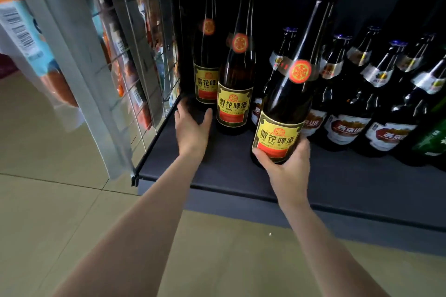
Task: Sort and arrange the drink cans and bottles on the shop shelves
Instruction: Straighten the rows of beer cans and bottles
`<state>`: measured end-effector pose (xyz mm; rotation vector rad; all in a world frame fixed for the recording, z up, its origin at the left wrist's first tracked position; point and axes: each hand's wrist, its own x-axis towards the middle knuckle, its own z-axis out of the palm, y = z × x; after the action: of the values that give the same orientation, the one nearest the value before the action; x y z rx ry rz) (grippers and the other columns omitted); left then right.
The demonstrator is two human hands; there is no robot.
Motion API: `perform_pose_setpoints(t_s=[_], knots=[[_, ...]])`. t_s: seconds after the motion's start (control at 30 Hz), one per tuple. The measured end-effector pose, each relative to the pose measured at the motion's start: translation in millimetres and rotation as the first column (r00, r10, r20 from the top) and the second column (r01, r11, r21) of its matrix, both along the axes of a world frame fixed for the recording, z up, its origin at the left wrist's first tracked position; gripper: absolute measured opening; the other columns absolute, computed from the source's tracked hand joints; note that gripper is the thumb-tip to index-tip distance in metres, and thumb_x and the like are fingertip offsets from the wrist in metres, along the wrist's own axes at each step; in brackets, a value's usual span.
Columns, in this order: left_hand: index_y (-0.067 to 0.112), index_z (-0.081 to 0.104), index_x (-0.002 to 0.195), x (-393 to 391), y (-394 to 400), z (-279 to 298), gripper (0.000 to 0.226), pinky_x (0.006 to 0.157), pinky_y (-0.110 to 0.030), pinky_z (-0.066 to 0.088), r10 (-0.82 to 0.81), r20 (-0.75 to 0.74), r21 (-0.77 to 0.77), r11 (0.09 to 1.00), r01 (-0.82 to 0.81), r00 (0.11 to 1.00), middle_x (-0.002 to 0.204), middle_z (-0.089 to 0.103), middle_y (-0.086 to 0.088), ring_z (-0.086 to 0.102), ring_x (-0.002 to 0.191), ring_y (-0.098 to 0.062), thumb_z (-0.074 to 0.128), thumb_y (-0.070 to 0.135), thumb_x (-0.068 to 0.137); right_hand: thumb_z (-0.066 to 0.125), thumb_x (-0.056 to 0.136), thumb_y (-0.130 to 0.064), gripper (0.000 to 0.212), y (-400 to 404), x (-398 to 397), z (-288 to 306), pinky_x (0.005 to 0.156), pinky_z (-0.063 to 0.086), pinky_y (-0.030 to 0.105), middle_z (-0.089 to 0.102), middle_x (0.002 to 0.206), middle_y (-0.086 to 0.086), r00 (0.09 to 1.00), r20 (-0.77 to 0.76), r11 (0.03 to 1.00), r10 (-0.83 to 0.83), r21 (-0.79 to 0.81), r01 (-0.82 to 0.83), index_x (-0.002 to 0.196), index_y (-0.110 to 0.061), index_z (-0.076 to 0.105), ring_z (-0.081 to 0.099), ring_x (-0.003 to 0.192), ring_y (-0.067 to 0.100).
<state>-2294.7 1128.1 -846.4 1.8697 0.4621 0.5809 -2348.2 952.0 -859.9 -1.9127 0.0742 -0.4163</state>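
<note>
**Yellow-label bottle in hand, slot open at the left**

Your right hand [287, 166] comes closest to the lens after the forearms: its fingers and thumb curl round the base of a tall dark bottle with a yellow label [280, 137], which leans right at the neck over the front of the shelf [231, 176]. Whether its foot touches the board, you cannot tell. Your left hand [193, 128] lies spread and relaxed on the bare shelf, gripping nothing, thumb just beside the middle yellow-label bottle [235, 103]. Behind that one stands a rear yellow-label bottle [206, 79], close to the wire side panel [149, 55]. Silver-collared beer bottles [347, 108] fill the shelf to your right.

By the look of it you are lining up the matching bottles. Next, the held bottle wants standing upright in front of the other two or beside them, label forward, without knocking the neighbouring necks.
</note>
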Motion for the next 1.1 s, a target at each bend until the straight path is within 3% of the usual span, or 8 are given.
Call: perform_pose_setpoints(t_s=[0.07,0.17,0.37,0.53,0.73,1.0,1.1], knots=[[0.010,0.030,0.142,23.1,1.9,-2.9,0.068,0.101,-0.029,0.032,0.034,-0.059,0.009,0.999,-0.034,0.998,0.139,0.043,-0.011,0.040,0.128,-0.024,0.063,0.030,0.086,0.085,0.060,-0.033,0.089,18.3,4.9,-1.8,0.097,0.045,0.039,0.048,0.124,0.008,0.989,0.036,0.989,-0.145,-0.021,0.146,0.131,-0.006,0.038,0.045,0.119,0.024],[0.013,0.025,0.144,48.2,6.5,-12.4,0.077,0.100,-0.026,0.033,-0.015,-0.015,0.059,0.998,0.016,1.000,0.140,0.043,-0.010,0.041,0.128,-0.024,0.068,0.026,0.082,0.085,0.059,-0.037,0.090,29.5,11.4,-2.7,0.093,0.048,0.041,0.050,0.122,0.009,0.971,0.056,0.972,-0.233,-0.028,0.234,0.129,-0.004,0.039,0.047,0.116,0.024],[0.016,0.019,0.146,76.4,15.4,-20.5,0.091,0.100,-0.031,0.037,-0.114,0.041,0.092,0.990,0.110,0.993,0.142,0.041,-0.010,0.044,0.127,-0.026,0.075,0.020,0.074,0.083,0.060,-0.040,0.088,27.9,17.9,-8.7,0.088,0.049,0.035,0.052,0.121,0.004,0.967,0.040,0.967,-0.252,-0.033,0.254,0.129,-0.009,0.039,0.049,0.115,0.020],[0.015,0.020,0.146,84.6,15.8,-22.6,0.089,0.102,-0.039,0.039,-0.083,0.023,0.119,0.990,0.079,0.996,0.141,0.041,-0.013,0.044,0.126,-0.030,0.073,0.019,0.075,0.083,0.061,-0.041,0.088,29.6,17.0,-7.9,0.086,0.048,0.033,0.051,0.122,0.003,0.964,0.033,0.963,-0.265,-0.042,0.266,0.130,-0.010,0.037,0.049,0.115,0.019],[0.012,0.026,0.143,84.2,31.7,-19.4,0.084,0.106,-0.035,0.037,-0.141,0.040,0.116,0.984,0.136,0.989,0.136,0.049,-0.008,0.046,0.126,-0.022,0.075,0.017,0.075,0.083,0.061,-0.041,0.085,28.4,16.2,-7.7,0.085,0.051,0.037,0.052,0.119,0.004,0.963,0.029,0.963,-0.267,-0.042,0.268,0.127,-0.008,0.040,0.051,0.112,0.020],[0.013,0.028,0.142,79.3,37.2,-15.7,0.080,0.098,-0.019,0.034,-0.148,0.059,0.129,0.982,0.139,0.987,0.134,0.050,-0.005,0.047,0.123,-0.018,0.074,0.016,0.076,0.082,0.060,-0.042,0.086,30.5,15.9,-7.9,0.083,0.053,0.042,0.053,0.117,0.004,0.964,0.027,0.963,-0.265,-0.040,0.265,0.127,-0.008,0.040,0.052,0.110,0.021],[0.014,0.024,0.145,76.0,36.6,-12.0,0.086,0.102,-0.023,0.035,-0.137,0.020,0.118,0.984,0.134,0.990,0.137,0.049,-0.005,0.046,0.125,-0.019,0.075,0.020,0.076,0.081,0.060,-0.045,0.086,32.0,16.4,-7.2,0.082,0.053,0.042,0.054,0.117,0.003,0.965,0.023,0.964,-0.260,-0.058,0.261,0.127,-0.010,0.039,0.053,0.110,0.020]])
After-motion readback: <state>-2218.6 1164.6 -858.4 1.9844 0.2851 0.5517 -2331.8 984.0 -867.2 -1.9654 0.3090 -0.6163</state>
